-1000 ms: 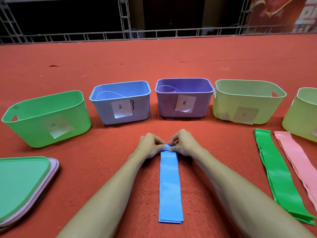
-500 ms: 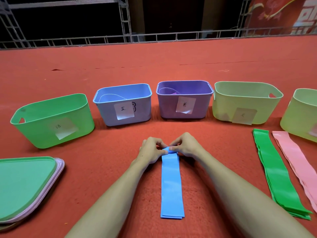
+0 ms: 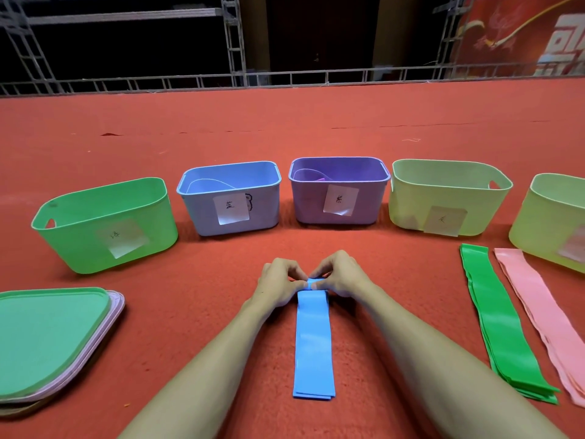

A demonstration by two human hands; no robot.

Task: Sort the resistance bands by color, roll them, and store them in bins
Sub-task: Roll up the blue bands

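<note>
This is looking like a big stage in an event hall. A red carpet (image 3: 221, 137) is covering the whole floor, metal truss frames (image 3: 232, 42) are standing along its far edge, and a red banner (image 3: 522, 36) is hanging behind.

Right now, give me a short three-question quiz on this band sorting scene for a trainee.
1. True or false: the left hand and right hand both pinch the far end of the blue band.
2. Which band lies right beside the green band? A pink band; B orange band; C yellow band.
3. Fill in: directly left of the purple bin stands the ____ bin.
Key: 1 true; 2 A; 3 blue, the blue bin.
</note>
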